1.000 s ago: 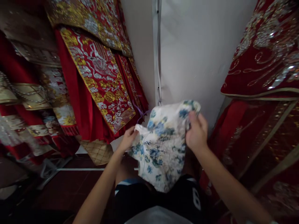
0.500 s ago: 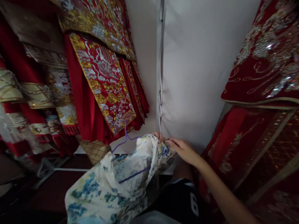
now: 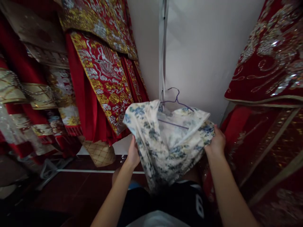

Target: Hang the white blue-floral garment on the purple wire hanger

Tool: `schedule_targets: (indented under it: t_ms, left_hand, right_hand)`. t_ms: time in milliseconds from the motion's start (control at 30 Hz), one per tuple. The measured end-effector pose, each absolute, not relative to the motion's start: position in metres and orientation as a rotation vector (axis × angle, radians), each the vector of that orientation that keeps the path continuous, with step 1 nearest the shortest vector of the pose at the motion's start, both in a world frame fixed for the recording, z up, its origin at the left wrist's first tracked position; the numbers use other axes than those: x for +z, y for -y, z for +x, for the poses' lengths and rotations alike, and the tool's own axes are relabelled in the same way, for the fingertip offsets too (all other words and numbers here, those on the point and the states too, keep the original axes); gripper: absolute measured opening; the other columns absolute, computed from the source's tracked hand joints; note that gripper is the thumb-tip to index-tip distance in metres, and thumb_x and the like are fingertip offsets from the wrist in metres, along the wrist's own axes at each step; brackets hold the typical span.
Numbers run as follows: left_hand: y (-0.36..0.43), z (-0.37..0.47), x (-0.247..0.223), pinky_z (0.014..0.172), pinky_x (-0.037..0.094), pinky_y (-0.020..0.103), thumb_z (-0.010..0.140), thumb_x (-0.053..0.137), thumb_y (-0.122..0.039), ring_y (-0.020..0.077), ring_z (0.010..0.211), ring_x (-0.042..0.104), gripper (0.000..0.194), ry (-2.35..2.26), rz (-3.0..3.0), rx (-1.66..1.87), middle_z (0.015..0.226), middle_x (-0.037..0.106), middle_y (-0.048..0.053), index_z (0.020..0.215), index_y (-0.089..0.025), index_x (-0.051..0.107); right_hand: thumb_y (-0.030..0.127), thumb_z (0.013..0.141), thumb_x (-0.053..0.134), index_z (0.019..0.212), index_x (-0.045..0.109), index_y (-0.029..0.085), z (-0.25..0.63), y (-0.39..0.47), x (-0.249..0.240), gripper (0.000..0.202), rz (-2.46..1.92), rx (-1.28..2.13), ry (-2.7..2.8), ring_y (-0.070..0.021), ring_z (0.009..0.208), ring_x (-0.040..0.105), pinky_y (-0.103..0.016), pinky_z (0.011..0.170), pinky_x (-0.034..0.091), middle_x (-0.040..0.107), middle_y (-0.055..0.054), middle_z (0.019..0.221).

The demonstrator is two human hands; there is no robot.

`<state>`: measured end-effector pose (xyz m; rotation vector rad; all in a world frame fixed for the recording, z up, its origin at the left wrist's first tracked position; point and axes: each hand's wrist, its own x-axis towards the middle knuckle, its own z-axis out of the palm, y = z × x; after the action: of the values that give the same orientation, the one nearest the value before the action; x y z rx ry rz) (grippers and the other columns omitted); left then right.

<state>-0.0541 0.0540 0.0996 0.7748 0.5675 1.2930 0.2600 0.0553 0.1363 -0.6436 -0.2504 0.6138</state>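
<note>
A white garment with a blue and green floral print [image 3: 151,135] hangs on a purple hanger [image 3: 176,100] in front of me. The hanger's hook points up, and its lower bar shows through the wide neckline. At the garment's left side, my left hand [image 3: 133,153] is closed on the edge of the cloth, its fingertips hidden behind the fabric. Opposite, my right hand [image 3: 216,140] grips the right sleeve edge, with most fingers behind the cloth. Between the two hands the garment is spread out, its lower part falling towards my lap.
Red embroidered costumes [image 3: 104,85] hang at the left, above a white rack base [image 3: 99,171]. More beaded red garments [image 3: 267,72] hang close on the right. A cable [image 3: 163,53] runs down the pale wall [image 3: 196,56] in the corner ahead.
The garment and hanger have swung right and upward, and the hanger now faces forward. My hands, formerly together at one shoulder, have moved apart to opposite sides of the cloth.
</note>
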Motion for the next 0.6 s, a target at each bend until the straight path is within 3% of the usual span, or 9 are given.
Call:
schedule_targets:
  t_ms: [100,200,333,467,600]
  left_hand:
    - [-0.055,-0.052,0.101,0.104,0.043,0.042,0.067,0.069,-0.068,0.0327,0.121,0.056,0.064,-0.626,0.839,1.338,0.112,0.071,0.012,0.101,-0.014,0.071]
    - [-0.051,-0.053,0.096,0.103,0.043,0.039,0.057,0.084,-0.047,0.0312,0.115,0.06,0.053,-0.79,0.864,1.433,0.103,0.074,0.01,0.096,-0.014,0.072]
    - [-0.035,-0.052,0.073,0.094,0.048,0.038,0.056,0.084,-0.031,0.0282,0.1,0.067,0.047,-0.928,0.813,1.417,0.097,0.074,0.009,0.098,-0.014,0.071]
    - [-0.019,-0.042,0.046,0.088,0.049,0.036,0.056,0.08,-0.026,0.0262,0.092,0.068,0.043,-0.978,0.729,1.399,0.092,0.074,0.009,0.095,-0.013,0.071]
    - [-0.009,-0.029,0.036,0.09,0.047,0.034,0.056,0.078,-0.024,0.0235,0.092,0.067,0.04,-1.043,0.708,1.446,0.093,0.074,0.007,0.094,-0.014,0.07]
  right_hand:
    - [0.022,0.077,0.061,0.073,0.062,0.015,0.254,-0.078,0.153,0.009,-0.64,0.598,0.259,-0.013,0.063,0.065,-0.026,0.062,0.055,0.067,0.001,0.068]
    - [0.026,0.075,0.064,0.076,0.062,0.016,0.239,-0.084,0.158,0.01,-0.624,0.639,0.373,-0.014,0.065,0.065,-0.028,0.065,0.055,0.066,0.001,0.071]
    - [0.036,0.069,0.072,0.077,0.061,0.017,0.233,-0.073,0.146,0.024,-0.645,0.557,0.45,-0.014,0.067,0.063,-0.027,0.065,0.053,0.065,0.002,0.074]
    - [0.047,0.075,0.065,0.081,0.064,0.016,0.248,-0.055,0.115,0.032,-0.783,0.322,0.493,-0.0152,0.071,0.061,-0.028,0.068,0.05,0.064,-0.001,0.076]
    - [0.038,0.076,0.061,0.088,0.065,0.018,0.25,-0.03,0.073,0.024,-0.98,0.097,0.456,-0.0157,0.073,0.058,-0.029,0.067,0.047,0.065,-0.003,0.085]
